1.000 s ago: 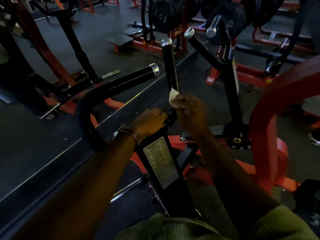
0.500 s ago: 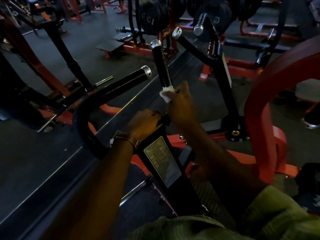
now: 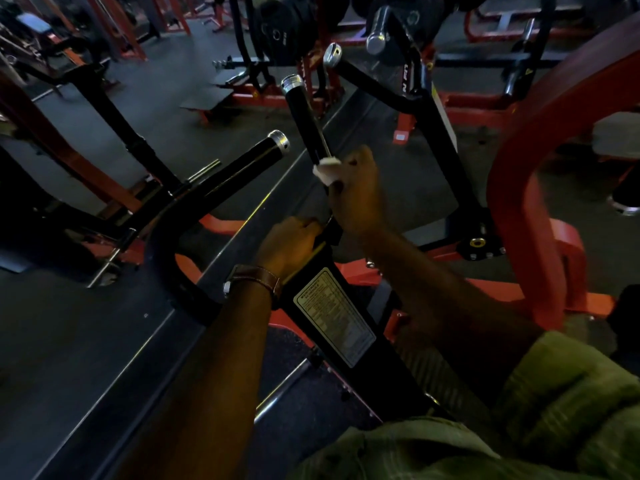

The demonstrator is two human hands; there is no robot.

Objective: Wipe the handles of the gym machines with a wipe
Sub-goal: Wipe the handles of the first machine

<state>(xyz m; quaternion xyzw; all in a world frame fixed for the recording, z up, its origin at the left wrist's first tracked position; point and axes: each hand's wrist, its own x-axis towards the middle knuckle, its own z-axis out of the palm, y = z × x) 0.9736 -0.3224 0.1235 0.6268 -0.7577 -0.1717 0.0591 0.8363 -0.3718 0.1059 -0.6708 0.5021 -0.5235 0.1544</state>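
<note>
A black upright handle (image 3: 306, 121) with a chrome end cap rises from the machine's black arm (image 3: 349, 327). My right hand (image 3: 356, 192) grips this handle about halfway up, with a white wipe (image 3: 325, 169) wrapped against the bar under its fingers. My left hand (image 3: 289, 245), with a brown watch strap at the wrist, holds the top of the black arm just below the handle's base. A second black handle (image 3: 242, 161) with a chrome cap angles out to the left, untouched.
A red curved frame (image 3: 516, 188) stands close on the right. Another black arm with chrome-capped handles (image 3: 377, 84) lies ahead. More red-and-black machines and weight plates (image 3: 280, 29) fill the far floor. A dark floor strip runs diagonally on the left.
My right hand has slid the wipe up the upright handle from near its base to about halfway. My left hand has stayed on the arm's top.
</note>
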